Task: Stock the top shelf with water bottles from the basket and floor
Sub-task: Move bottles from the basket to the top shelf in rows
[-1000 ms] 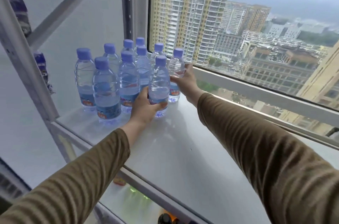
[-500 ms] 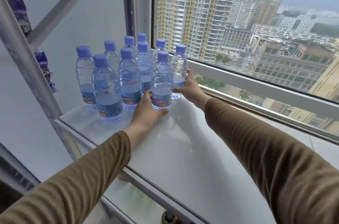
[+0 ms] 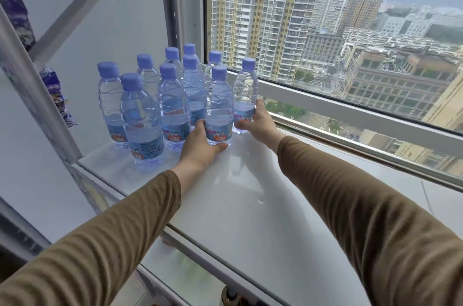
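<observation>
Head view: hands grip blue-labelled bottles.

The blue labels on the water bottles have small red letters and tiny pictures of people, but the words are too blurry to read.

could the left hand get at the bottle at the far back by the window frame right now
Probably not directly. The left hand is wrapped around a front bottle, and the far back bottle stands behind several rows of upright bottles, with only its cap and shoulder showing.
</observation>
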Demonstrator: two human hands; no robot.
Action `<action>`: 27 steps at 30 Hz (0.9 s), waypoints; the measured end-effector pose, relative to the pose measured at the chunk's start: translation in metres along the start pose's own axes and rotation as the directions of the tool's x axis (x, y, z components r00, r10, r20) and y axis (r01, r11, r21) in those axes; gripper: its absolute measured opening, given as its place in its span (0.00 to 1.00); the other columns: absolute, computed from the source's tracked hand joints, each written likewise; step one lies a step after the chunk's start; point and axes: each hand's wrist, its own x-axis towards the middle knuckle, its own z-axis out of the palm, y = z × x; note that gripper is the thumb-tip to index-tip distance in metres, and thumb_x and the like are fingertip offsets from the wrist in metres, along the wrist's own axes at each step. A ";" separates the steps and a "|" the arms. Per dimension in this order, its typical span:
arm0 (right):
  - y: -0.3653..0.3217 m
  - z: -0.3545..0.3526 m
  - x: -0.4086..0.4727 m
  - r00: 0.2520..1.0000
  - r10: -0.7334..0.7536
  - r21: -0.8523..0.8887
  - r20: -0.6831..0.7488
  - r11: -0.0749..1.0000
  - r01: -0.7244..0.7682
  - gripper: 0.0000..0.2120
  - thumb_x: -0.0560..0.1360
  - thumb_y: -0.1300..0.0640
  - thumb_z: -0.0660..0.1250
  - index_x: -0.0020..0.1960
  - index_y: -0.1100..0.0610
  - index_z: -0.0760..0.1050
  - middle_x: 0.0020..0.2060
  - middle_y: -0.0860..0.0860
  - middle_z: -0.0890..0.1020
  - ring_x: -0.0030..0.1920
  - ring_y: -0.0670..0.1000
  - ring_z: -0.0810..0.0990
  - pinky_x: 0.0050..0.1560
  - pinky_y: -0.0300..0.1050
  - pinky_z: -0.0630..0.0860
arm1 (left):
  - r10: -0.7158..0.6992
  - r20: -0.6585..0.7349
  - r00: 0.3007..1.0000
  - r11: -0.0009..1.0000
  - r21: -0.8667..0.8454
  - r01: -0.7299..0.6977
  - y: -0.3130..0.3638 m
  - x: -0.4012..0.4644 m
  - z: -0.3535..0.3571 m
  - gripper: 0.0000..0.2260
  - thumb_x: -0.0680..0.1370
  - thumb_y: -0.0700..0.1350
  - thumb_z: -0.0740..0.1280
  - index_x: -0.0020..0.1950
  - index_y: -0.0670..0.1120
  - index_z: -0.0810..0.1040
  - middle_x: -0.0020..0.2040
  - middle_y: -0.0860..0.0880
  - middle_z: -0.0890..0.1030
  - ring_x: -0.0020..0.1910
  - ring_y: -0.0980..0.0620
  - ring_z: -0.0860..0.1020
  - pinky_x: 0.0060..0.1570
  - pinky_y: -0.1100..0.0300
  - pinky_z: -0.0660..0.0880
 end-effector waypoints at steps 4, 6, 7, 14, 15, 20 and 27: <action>-0.001 -0.001 -0.006 1.000 0.019 -0.087 -0.005 0.996 -0.020 0.38 0.73 0.61 0.78 0.76 0.56 0.61 0.63 0.56 0.82 0.64 0.59 0.82 0.64 0.53 0.77 | -0.019 0.028 0.999 1.000 0.006 0.019 0.003 -0.002 -0.002 0.33 0.70 0.49 0.79 0.71 0.47 0.68 0.65 0.49 0.80 0.63 0.48 0.78 0.63 0.53 0.74; -0.002 -0.005 -0.014 1.000 0.021 -0.187 0.006 0.982 -0.020 0.42 0.74 0.60 0.78 0.80 0.57 0.58 0.69 0.56 0.80 0.68 0.58 0.79 0.63 0.47 0.73 | -0.023 0.054 0.998 1.000 0.018 0.022 0.003 -0.008 -0.007 0.36 0.70 0.49 0.79 0.73 0.48 0.66 0.67 0.50 0.79 0.65 0.49 0.77 0.65 0.53 0.73; -0.003 -0.007 -0.020 1.000 0.022 -0.234 0.005 0.972 -0.020 0.43 0.74 0.58 0.79 0.81 0.58 0.58 0.72 0.56 0.78 0.70 0.58 0.77 0.63 0.46 0.71 | -0.020 0.068 0.997 1.000 0.024 0.019 0.003 -0.012 -0.009 0.36 0.71 0.49 0.79 0.74 0.48 0.66 0.68 0.50 0.78 0.66 0.49 0.76 0.65 0.54 0.73; -0.024 -0.009 -0.088 0.999 0.045 -0.407 -0.017 0.912 -0.048 0.38 0.78 0.54 0.75 0.81 0.56 0.59 0.76 0.57 0.73 0.76 0.58 0.72 0.72 0.50 0.68 | 0.094 0.218 0.971 0.963 0.228 -0.144 -0.005 -0.042 -0.040 0.38 0.77 0.54 0.72 0.81 0.45 0.57 0.79 0.46 0.65 0.77 0.47 0.65 0.73 0.52 0.64; -0.029 -0.006 -0.101 0.999 0.043 -0.445 -0.010 0.894 -0.043 0.36 0.79 0.53 0.74 0.81 0.56 0.60 0.77 0.57 0.72 0.76 0.58 0.71 0.73 0.50 0.68 | 0.123 0.244 0.962 0.946 0.263 -0.188 -0.007 -0.047 -0.047 0.36 0.78 0.54 0.71 0.80 0.45 0.59 0.79 0.46 0.65 0.77 0.47 0.65 0.74 0.51 0.63; -0.058 0.021 -0.174 0.999 0.035 -0.579 0.011 0.815 -0.022 0.33 0.81 0.49 0.71 0.81 0.56 0.63 0.76 0.57 0.71 0.76 0.60 0.68 0.74 0.51 0.65 | 0.277 0.381 0.882 0.828 0.372 -0.420 -0.024 -0.069 -0.087 0.29 0.81 0.57 0.65 0.78 0.46 0.64 0.78 0.46 0.67 0.75 0.45 0.66 0.71 0.48 0.66; -0.102 0.094 -0.278 0.998 -0.021 -0.673 -0.052 0.739 -0.019 0.29 0.82 0.44 0.68 0.78 0.55 0.69 0.75 0.55 0.74 0.75 0.61 0.69 0.73 0.57 0.68 | 0.445 0.456 0.770 0.715 0.337 -0.613 -0.075 -0.111 -0.157 0.27 0.81 0.58 0.64 0.76 0.47 0.68 0.76 0.46 0.70 0.74 0.44 0.69 0.71 0.48 0.66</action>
